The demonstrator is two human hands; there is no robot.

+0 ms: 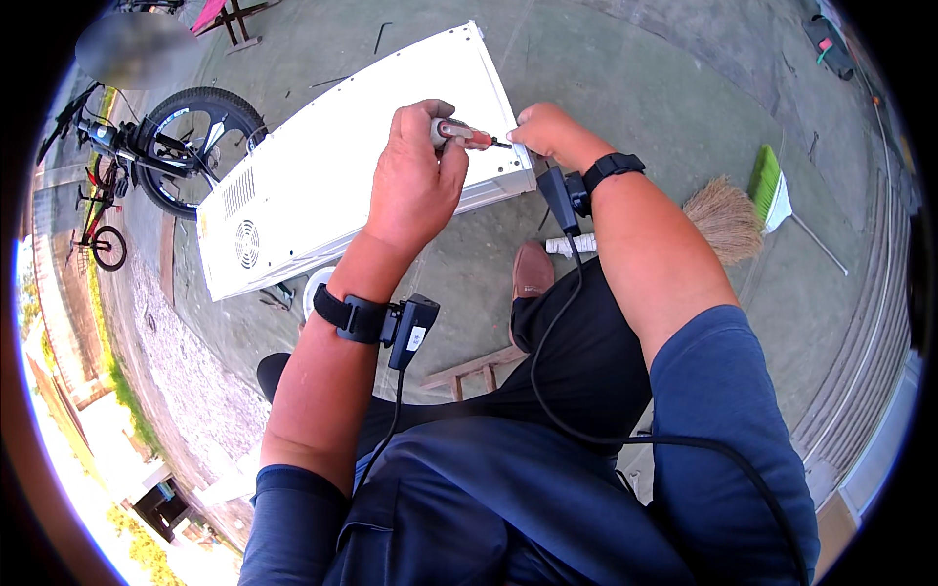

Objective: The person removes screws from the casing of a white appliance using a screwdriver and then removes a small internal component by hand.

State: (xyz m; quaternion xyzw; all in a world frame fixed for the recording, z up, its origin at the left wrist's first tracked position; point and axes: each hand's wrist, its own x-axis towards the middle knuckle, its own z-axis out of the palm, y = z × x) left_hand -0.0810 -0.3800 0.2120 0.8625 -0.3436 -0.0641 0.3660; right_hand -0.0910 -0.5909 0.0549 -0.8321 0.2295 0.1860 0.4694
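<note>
Bright daylight, left side blown out.
From here I see the white casing (332, 146) near-clipped, grey-green floor (635, 88) softly shaded, smudged oval (137, 49) upper left, straight edges bending toward black rim, purple fringing left.

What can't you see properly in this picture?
In the head view:
- Part of the screwdriver's handle: hidden by the left hand.
- Whether the right hand pinches anything: its fingertips are too small to tell.
- The rest of the white round thing: hidden behind the left arm.
- The box's underside: hidden by its own top and side.
- The pink thing: cut off by the top edge.
</note>
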